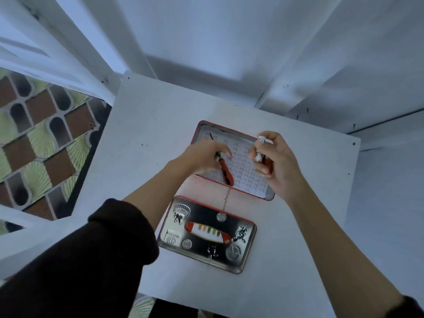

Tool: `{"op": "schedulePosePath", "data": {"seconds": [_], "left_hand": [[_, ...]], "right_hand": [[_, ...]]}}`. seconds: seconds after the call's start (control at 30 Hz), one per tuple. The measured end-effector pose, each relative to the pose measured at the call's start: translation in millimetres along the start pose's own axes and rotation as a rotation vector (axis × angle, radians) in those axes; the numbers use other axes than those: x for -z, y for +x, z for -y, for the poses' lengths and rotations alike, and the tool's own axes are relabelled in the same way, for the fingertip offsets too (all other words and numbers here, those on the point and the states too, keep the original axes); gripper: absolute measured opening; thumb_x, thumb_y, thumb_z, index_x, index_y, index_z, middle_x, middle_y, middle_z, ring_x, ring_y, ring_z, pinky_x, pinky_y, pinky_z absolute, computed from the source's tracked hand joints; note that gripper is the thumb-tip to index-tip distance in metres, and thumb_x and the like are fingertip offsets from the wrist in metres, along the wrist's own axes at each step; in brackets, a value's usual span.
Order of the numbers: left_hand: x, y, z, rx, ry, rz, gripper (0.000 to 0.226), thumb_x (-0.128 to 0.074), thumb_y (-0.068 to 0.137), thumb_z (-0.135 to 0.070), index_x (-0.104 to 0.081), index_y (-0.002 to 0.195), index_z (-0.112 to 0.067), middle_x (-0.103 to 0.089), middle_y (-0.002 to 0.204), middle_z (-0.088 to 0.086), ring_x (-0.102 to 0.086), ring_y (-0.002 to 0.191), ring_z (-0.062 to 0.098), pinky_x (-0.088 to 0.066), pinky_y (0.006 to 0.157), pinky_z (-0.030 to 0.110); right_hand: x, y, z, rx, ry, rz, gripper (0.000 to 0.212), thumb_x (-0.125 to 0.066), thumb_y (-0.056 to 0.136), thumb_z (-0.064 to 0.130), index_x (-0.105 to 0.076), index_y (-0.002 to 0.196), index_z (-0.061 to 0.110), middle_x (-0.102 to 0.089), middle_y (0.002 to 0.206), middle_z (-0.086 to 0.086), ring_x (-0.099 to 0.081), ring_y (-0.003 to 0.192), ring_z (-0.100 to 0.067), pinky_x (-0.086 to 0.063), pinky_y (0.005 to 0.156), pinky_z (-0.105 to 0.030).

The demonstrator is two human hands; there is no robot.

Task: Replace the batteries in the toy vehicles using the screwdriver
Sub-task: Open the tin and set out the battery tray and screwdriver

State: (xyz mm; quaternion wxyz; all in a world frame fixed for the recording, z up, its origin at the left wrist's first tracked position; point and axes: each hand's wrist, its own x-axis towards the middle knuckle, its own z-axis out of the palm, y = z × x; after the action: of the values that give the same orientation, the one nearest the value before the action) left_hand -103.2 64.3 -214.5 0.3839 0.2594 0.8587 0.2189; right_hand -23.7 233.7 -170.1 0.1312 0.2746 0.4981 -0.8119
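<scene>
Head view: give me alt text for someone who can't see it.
Over an open red tin lined with printed paper, the left hand grips an orange-handled screwdriver while the right hand holds small batteries. Nearer the person, the tin's decorated lid lies on the white table.

Illumination is dim and cool, with a blue-grey cast overall. Diffuse light produces soft, broad shadows on the white panelled wall (229, 42) behind the white square tabletop (149, 125). The glossy black-and-red decorated metal tin lid (246, 251) carries faint sheen, no harsh glare. Wide-angle distortion bows straight lines toward the edges. Both hands show slight motion softness; corners are soft and dark.
</scene>
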Motion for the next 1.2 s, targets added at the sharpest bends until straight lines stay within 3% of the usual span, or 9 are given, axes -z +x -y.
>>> {"op": "schedulePosePath", "data": {"seconds": [0.17,0.33,0.5,0.67,0.73,0.93,1.03,1.2], "left_hand": [[-12,15,-3,-0.068,0.241,0.084,0.02,-0.064,0.088,-0.012,-0.065,0.106,-0.019,-0.066,0.102,0.001,-0.056,0.084,0.016,-0.038,0.056,0.021],[-17,19,-3,-0.173,0.416,0.112,0.018,-0.061,0.092,-0.025,-0.057,0.107,-0.016,-0.063,0.1,0.003,-0.055,0.085,0.018,-0.036,0.064,0.026],[-17,16,-3,-0.182,0.466,0.138,0.018,-0.058,0.093,-0.024,-0.055,0.109,-0.015,-0.063,0.104,0.004,-0.05,0.082,0.016,-0.038,0.069,0.026],[-7,7,-14,-0.147,0.329,0.042,0.021,-0.059,0.093,-0.03,-0.059,0.107,-0.014,-0.066,0.104,0.004,-0.059,0.091,0.02,-0.046,0.075,0.029],[3,-2,-21,-0.145,0.215,-0.041,0.021,-0.061,0.092,-0.029,-0.062,0.106,-0.013,-0.066,0.105,0.003,-0.061,0.092,0.02,-0.048,0.078,0.028],[56,-44,-56,-0.13,-0.136,-0.295,0.019,-0.067,0.087,-0.032,-0.066,0.1,-0.019,-0.061,0.078,-0.007,-0.049,0.065,0.008,-0.034,0.06,0.022],[91,-69,-74,-0.16,-0.219,-0.369,0.014,-0.07,0.084,-0.035,-0.064,0.089,-0.023,-0.047,0.06,-0.014,-0.04,0.052,0.004,-0.026,0.051,0.02],[149,-110,-104,-0.299,-0.389,-0.455,0.018,-0.072,0.083,-0.024,-0.056,0.076,-0.026,-0.044,0.056,-0.011,-0.036,0.045,0.003,-0.029,0.048,0.016]], "right_hand": [[10,-15,7,0.017,-0.042,-0.032,0.015,-0.046,0.092,0.003,-0.048,0.09,0.017,-0.054,0.064,-0.009,-0.027,0.038,-0.011,-0.021,0.036,-0.018],[13,-29,11,0.034,-0.062,-0.06,0.014,-0.045,0.091,0.002,-0.048,0.093,0.015,-0.056,0.065,-0.01,-0.025,0.038,-0.012,-0.018,0.038,-0.019],[10,-38,15,0.043,-0.047,-0.106,0.012,-0.046,0.091,0.004,-0.048,0.093,0.015,-0.058,0.063,-0.008,-0.026,0.038,-0.01,-0.022,0.036,-0.017],[5,-42,17,0.052,-0.042,-0.17,0.002,-0.047,0.091,0.006,-0.048,0.091,0.007,-0.06,0.065,-0.007,-0.027,0.037,-0.009,-0.024,0.035,-0.017],[0,-45,20,0.068,-0.041,-0.193,0.009,-0.049,0.091,0.008,-0.049,0.083,0.005,-0.062,0.067,-0.006,-0.028,0.037,-0.009,-0.025,0.035,-0.016],[-33,-65,46,0.143,0.079,-0.208,0.016,-0.06,0.078,0.019,-0.056,0.078,0.003,-0.065,0.07,-0.008,-0.033,0.04,-0.008,-0.026,0.037,-0.016],[-59,-78,66,0.219,0.126,-0.188,0.018,-0.06,0.075,0.022,-0.059,0.079,0.004,-0.059,0.068,-0.005,-0.034,0.041,-0.006,-0.026,0.038,-0.015],[-106,-107,106,0.351,0.122,-0.158,0.025,-0.058,0.075,0.028,-0.063,0.087,0.006,-0.056,0.07,-0.001,-0.032,0.041,-0.004,-0.027,0.038,-0.014]]}}
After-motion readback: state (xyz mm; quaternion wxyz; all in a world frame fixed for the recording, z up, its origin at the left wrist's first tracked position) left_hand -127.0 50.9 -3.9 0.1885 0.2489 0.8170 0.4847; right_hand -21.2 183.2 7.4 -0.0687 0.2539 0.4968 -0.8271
